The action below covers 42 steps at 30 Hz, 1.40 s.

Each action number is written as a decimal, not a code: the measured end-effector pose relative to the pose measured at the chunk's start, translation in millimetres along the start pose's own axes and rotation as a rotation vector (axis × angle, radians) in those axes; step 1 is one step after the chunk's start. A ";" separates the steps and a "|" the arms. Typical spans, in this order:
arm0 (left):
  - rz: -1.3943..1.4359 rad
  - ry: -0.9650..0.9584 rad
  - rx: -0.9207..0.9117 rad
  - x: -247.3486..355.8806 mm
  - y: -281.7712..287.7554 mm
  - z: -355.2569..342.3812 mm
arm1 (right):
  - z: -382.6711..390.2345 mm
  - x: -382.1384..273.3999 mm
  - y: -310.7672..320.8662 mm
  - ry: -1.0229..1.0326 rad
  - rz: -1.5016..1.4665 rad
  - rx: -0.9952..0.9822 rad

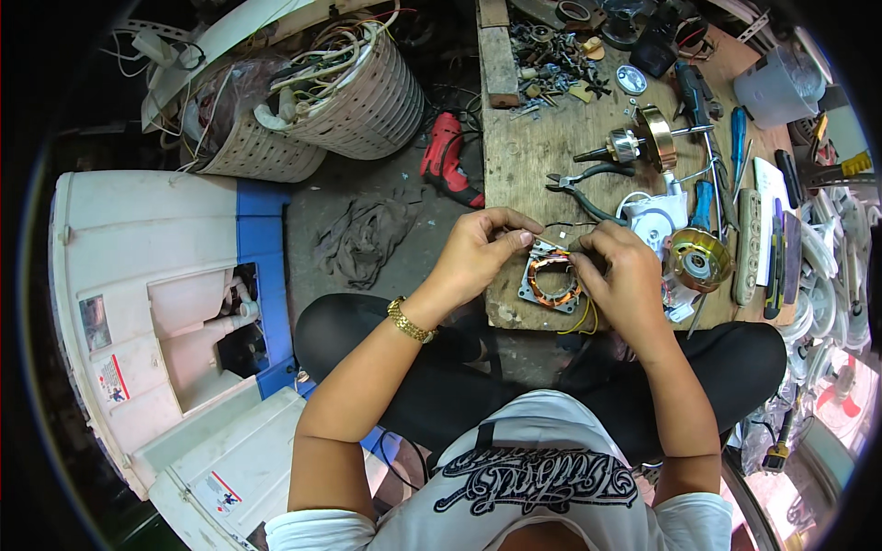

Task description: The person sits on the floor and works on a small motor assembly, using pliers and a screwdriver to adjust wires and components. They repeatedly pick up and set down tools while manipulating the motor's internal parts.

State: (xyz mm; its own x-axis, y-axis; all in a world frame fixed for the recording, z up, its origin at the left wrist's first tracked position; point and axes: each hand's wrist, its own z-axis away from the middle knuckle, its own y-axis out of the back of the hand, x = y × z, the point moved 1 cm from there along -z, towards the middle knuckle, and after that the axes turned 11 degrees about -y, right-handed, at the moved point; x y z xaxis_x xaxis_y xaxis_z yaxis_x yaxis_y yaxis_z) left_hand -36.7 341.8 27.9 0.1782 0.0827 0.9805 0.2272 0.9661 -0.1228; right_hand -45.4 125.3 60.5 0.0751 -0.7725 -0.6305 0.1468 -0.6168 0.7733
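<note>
On the low wooden table (519,147) lies a square motor stator (549,286) with an orange copper winding and thin yellow wires trailing at its front. My left hand (482,253) is at the stator's upper left corner, thumb and fingertips closed on a thin wire. My right hand (616,275) is over the stator's right side, its fingers also pinched on the wire at the winding. Just behind my hands lie black-handled cutting pliers (588,197). To the right are a white plastic motor part (654,222), a brass-coloured housing (700,261) and a rotor with shaft (625,145).
A red drill (446,161) sits left of the table. Two perforated baskets (358,101) of cables, a rag (358,234) and a white-and-blue machine casing (119,230) are on the left. Screwdrivers (737,138), loose hardware (560,73) and a clear bucket (776,87) occupy the table's back and right.
</note>
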 end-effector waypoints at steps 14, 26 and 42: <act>-0.035 0.041 -0.030 0.7 4.0 -0.3 | -0.3 -1.2 1.5 -0.003 0.017 -0.021; -0.147 -0.130 -0.005 -4.9 -6.8 -1.3 | -0.3 0.0 -1.4 -0.005 0.014 -0.007; -0.754 -0.341 -0.040 14.9 -15.8 -4.7 | -0.6 1.4 -1.7 0.064 0.023 0.039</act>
State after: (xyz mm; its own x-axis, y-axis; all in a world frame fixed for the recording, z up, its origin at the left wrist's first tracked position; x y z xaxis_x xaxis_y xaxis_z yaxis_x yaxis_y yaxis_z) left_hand -33.2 326.6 43.7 -0.3346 -0.5078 0.7939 0.2047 0.7831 0.5872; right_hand -45.0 125.3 58.3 0.1412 -0.7763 -0.6144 0.1055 -0.6052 0.7890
